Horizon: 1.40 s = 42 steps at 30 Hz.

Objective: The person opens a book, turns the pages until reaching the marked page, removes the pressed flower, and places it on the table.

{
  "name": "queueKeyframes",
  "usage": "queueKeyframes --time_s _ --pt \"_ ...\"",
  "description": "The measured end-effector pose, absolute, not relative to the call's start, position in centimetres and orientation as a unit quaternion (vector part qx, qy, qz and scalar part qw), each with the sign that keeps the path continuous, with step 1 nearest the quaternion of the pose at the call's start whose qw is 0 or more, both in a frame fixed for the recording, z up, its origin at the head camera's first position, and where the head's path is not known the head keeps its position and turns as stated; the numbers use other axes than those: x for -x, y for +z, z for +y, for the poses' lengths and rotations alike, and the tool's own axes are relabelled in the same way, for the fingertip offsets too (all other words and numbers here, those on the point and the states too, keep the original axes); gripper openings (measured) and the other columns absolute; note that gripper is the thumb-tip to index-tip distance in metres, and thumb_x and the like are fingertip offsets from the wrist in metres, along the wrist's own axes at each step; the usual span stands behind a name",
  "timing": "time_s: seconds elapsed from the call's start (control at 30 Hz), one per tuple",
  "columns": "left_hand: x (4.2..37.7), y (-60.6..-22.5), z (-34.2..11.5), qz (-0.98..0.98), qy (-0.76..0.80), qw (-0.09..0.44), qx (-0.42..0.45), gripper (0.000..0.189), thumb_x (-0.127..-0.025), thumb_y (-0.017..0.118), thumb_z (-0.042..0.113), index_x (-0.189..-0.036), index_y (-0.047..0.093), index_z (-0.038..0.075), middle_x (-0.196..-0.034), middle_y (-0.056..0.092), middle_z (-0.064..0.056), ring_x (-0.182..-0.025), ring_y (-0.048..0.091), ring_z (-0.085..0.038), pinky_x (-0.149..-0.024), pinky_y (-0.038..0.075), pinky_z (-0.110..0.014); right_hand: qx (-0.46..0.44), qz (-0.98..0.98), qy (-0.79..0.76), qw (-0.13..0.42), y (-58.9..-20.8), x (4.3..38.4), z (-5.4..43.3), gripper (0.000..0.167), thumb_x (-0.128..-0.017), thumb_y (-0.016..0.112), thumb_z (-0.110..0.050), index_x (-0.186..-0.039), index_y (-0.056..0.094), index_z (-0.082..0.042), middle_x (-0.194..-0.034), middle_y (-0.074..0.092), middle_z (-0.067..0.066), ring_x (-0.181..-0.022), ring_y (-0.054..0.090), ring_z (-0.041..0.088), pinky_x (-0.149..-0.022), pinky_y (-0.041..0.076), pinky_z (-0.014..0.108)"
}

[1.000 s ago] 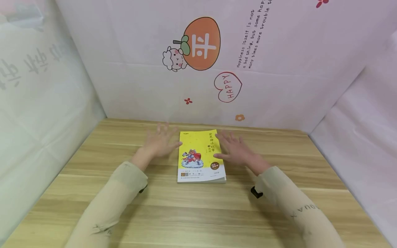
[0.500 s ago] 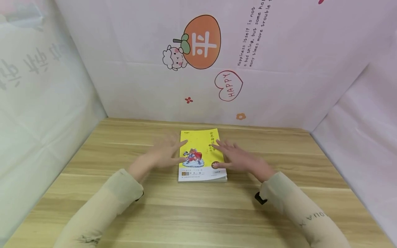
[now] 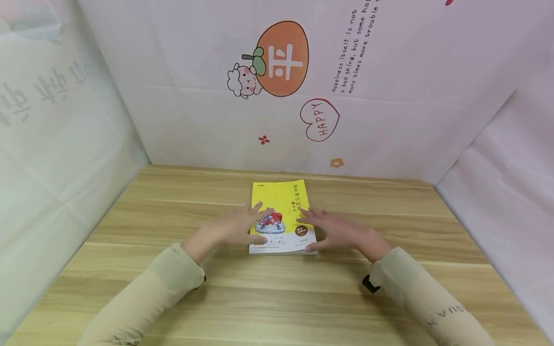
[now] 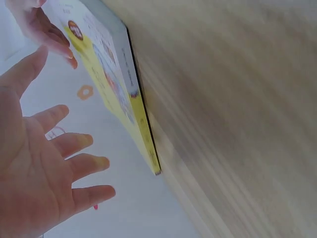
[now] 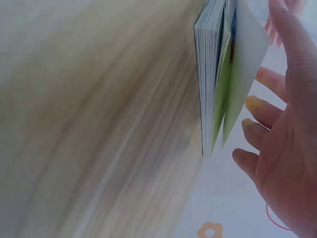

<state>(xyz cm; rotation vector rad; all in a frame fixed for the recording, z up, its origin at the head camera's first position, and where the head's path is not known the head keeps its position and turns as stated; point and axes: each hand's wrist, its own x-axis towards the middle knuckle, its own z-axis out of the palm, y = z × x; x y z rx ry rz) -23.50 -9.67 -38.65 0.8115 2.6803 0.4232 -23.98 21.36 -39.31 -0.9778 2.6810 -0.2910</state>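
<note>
Head view: both hands (image 3: 233, 228) (image 3: 339, 230) hover, fingers outstretched, over the yellow-and-white book (image 3: 277, 195).

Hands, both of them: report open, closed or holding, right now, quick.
Left hand: open, fingers spread, holding nothing, close to the book.
Right hand: open, holding nothing, near the same book.

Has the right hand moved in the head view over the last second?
Yes. Judged against the heart printed on the backdrop, the right hand has drawn back toward the person, nearer the near edge of the book.
</note>
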Motion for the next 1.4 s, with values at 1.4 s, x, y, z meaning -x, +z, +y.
queueKeyframes --time_s 1.4 --pt "23.0 -39.9 -7.7 0.906 0.157 0.206 -0.334 0.066 -0.091 0.080 0.020 -0.152 0.053 0.018 -0.165 0.033 -0.008 -0.151 0.029 -0.032 -0.120 0.029 -0.046 0.393 0.903 -0.134 0.111 -40.3 24.7 21.5 0.047 -0.099 0.062 -0.045 -0.136 0.069 -0.016 -0.149 0.054 0.017 -0.141 0.046 0.037 -0.110 0.041 0.058"
